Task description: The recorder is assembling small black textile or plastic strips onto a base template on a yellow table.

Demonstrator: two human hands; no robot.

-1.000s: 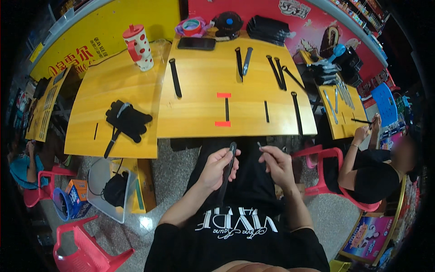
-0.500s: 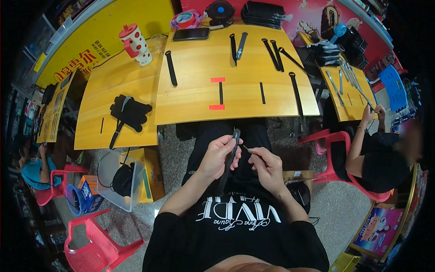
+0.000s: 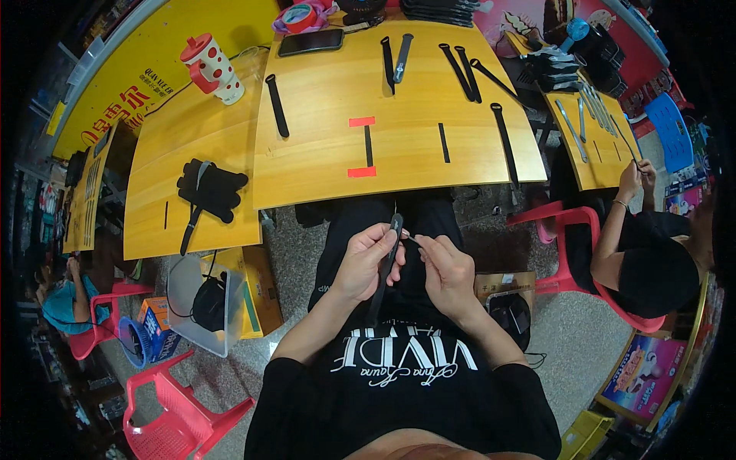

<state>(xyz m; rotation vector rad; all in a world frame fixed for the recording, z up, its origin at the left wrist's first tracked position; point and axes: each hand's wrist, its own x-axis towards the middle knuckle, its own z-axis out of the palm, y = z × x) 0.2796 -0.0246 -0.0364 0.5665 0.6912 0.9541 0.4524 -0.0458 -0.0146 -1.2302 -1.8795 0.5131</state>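
Note:
My left hand [image 3: 365,265] is closed around a black strap [image 3: 379,287] with a rounded end, holding it upright in front of my lap. Close beside it on the right, my right hand [image 3: 449,274] pinches a small thin object [image 3: 409,238], too small to name. Its tip reaches toward the strap; I cannot tell whether the two touch. More black straps with slotted ends lie on the wooden table [image 3: 307,161], one at the left [image 3: 277,107] and one at the right [image 3: 504,146]. A grey strap [image 3: 402,58] lies farther back.
Red tape pieces [image 3: 362,172] mark the table near its front edge. Behind are a phone [image 3: 310,43] and a dotted cup [image 3: 212,70]. Black gloves [image 3: 213,192] lie at left. A clear bin [image 3: 199,307] and pink chair [image 3: 172,414] stand below; a co-worker [image 3: 640,257] sits right.
My right hand has brought the small thin object left and up, closer to the strap. My left hand keeps its hold. The view has shifted slightly.

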